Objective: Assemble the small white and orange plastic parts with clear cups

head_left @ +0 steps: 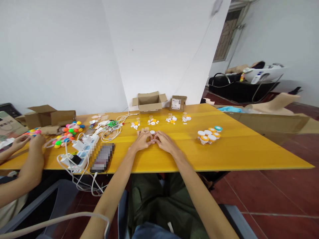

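My left hand [141, 140] and my right hand [164, 140] rest together on the yellow table [236, 149], fingertips meeting. Both pinch a small white part [153, 140] between them; its shape is too small to make out. A white round cap [152, 132] lies just beyond my fingers. Farther back sit several little piles of white and orange small parts [153, 122]. A cluster of small white jars with orange and teal lids [209, 134] stands to the right of my right hand.
An open cardboard box [149, 102] and a smaller box [177, 103] stand at the far edge. A phone [102, 157], power strip [83, 150] and white cables lie to the left. Another person's hands [27, 141] work beside colourful balls [69, 131].
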`<state>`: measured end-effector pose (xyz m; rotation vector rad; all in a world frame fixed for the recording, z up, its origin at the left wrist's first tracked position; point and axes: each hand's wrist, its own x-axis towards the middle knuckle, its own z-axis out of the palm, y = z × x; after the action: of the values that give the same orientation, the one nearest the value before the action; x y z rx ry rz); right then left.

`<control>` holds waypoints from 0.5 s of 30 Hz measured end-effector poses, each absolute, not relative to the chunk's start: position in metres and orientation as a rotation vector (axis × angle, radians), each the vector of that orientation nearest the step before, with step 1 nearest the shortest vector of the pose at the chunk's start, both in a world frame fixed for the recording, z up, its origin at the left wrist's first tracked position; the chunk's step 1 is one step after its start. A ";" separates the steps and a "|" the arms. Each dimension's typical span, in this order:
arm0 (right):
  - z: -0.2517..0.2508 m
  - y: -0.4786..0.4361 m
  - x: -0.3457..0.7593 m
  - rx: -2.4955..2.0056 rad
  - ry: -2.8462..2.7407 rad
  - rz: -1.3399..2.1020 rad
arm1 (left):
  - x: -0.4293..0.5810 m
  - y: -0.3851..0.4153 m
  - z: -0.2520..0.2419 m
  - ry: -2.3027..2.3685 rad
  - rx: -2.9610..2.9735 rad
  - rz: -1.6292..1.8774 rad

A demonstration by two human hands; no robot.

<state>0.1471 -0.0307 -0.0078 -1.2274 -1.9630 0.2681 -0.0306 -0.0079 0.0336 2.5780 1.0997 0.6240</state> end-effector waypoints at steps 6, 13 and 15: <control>-0.005 -0.033 0.147 -1.268 -1.972 0.244 | -0.030 -0.007 0.033 1.115 2.577 0.611; -0.002 -0.037 0.146 -1.268 -2.002 0.176 | -0.030 -0.007 0.033 1.100 2.577 0.619; -0.003 -0.036 0.146 -1.261 -1.999 0.167 | -0.030 -0.007 0.033 1.107 2.580 0.612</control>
<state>0.1462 -0.0361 -0.0029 -1.2608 -1.9991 0.1672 -0.0305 -0.0069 0.0326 2.5797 1.1071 0.6120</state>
